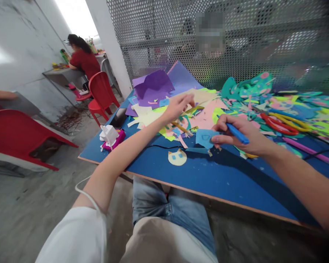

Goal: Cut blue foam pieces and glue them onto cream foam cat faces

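Observation:
My right hand (235, 133) is closed, pinching a light-blue paper or foam scrap (204, 137) between thumb and finger. A small outline is drawn on the scrap. The same hand has a blue pen (237, 133) lodged between its fingers. My left hand (179, 106) reaches over the cut scraps (148, 113), fingers apart and slightly bent, with nothing visible in it. A yellow pencil (181, 128) lies just below that hand. Nearer the table edge is a cream cat-head cutout (177, 157) with two blue squares on it.
Red-handled scissors (279, 126) and yellow-handled scissors (293, 122) lie among scraps at right, near a pink pen (309, 151). Purple sheets (156, 86) stand at the back. A phone (118, 117) and white charger (109, 134) sit left. Another person (84, 58) sits beyond.

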Motion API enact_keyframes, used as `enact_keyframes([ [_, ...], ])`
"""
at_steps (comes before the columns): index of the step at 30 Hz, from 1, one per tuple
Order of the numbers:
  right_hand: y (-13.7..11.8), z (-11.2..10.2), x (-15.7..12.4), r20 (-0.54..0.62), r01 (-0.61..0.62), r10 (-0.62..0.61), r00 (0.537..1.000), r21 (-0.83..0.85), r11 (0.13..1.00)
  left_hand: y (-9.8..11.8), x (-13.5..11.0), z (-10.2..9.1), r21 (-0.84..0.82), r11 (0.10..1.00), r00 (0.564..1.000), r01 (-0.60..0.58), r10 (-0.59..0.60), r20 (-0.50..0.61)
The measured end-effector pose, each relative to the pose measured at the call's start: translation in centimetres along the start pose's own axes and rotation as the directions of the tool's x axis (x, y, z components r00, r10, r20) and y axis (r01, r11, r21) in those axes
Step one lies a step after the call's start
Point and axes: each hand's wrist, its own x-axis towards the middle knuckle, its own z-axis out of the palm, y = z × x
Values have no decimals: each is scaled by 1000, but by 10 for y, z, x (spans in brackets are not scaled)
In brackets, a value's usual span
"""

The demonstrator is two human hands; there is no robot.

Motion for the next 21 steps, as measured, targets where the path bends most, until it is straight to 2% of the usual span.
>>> enact_keyframes([
  [1,2,3,1,-66,2,2,998,65,998,5,-13,8,7,999,994,-42,41,97],
  [2,4,7,2,-134,13,4,991,123,992,10,-24,14,-2,997,986,-78,77,145],
  [5,13,17,7,-311,77,-9,951,207,975,23,-46,23,-38,994,976,-106,111,185],
  [8,22,24,11,-411,125,-47,910,167,978,27,-54,30,17,994,968,-110,104,228],
  [11,26,27,14,-460,152,-97,883,85,985,25,-57,38,27,992,981,-120,115,154],
  [16,30,18,14,-473,115,-128,872,-57,992,16,-60,42,-101,995,1000,-21,22,6],
  [19,32,4,8,-450,53,-181,875,-282,958,10,-60,39,-97,995,995,7,-16,-98],
  [21,31,-8,3,-448,-22,-207,870,-454,891,7,-60,38,-86,996,987,12,-26,-159],
])
